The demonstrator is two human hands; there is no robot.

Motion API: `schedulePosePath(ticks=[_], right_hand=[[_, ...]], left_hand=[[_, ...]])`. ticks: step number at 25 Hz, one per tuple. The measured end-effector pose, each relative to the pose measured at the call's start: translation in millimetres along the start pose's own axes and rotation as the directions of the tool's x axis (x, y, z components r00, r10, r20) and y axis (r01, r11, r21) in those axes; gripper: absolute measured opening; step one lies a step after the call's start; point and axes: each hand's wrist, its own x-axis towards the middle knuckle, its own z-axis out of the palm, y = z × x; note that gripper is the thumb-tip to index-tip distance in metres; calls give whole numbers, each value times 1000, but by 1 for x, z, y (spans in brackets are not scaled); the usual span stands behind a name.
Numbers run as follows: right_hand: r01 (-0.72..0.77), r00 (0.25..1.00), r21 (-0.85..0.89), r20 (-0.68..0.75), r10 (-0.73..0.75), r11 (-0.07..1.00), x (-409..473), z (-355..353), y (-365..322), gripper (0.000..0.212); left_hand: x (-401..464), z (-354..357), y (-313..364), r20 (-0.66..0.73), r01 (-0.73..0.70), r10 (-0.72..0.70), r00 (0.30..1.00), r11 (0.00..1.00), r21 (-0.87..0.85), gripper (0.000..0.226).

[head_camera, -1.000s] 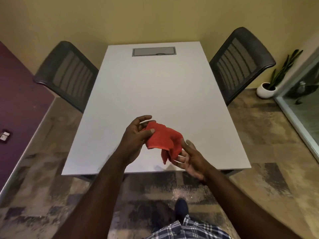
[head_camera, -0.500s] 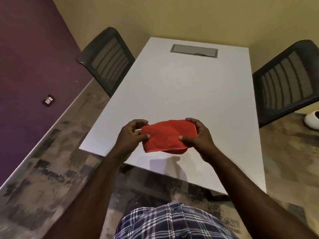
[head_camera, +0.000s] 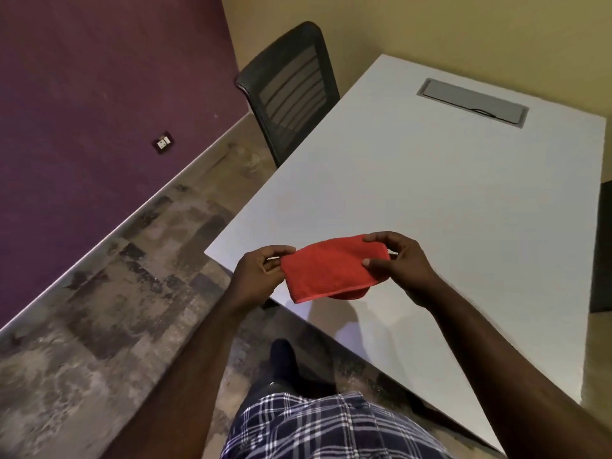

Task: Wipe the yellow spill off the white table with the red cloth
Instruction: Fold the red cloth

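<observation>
The red cloth (head_camera: 331, 268) is folded into a flat strip and held in the air over the near left corner of the white table (head_camera: 430, 193). My left hand (head_camera: 256, 276) pinches its left end. My right hand (head_camera: 402, 263) grips its right end with thumb and fingers. No yellow spill shows on the table top.
A grey cable hatch (head_camera: 473, 101) is set in the table's far end. A black mesh chair (head_camera: 291, 84) stands at the table's left side, and a dark chair edge (head_camera: 601, 246) shows at the right. A purple wall with a socket (head_camera: 163, 142) runs along the left.
The view has swung left and tilted, so the table now runs diagonally. Both hands have stretched the cloth out into a flatter strip between them.
</observation>
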Motion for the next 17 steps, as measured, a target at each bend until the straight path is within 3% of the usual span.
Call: schedulePosePath(ticks=[4,8,12,17], right_hand=[[4,1000,-232,4,-4,973,35,40,-2,59],[73,997,-492,47,-58,867,72,83,-17,37],[138,987,-604,146,-61,785,119,131,-30,20],[59,977,-648,195,91,759,179,171,-33,23]], left_hand=[[19,-35,-23,-46,55,-54,997,998,19,33],[40,-73,-47,-50,26,-15,999,975,218,48],[65,-109,-77,-152,45,-4,988,963,266,37],[95,-129,-102,-256,73,-1,967,960,272,21]])
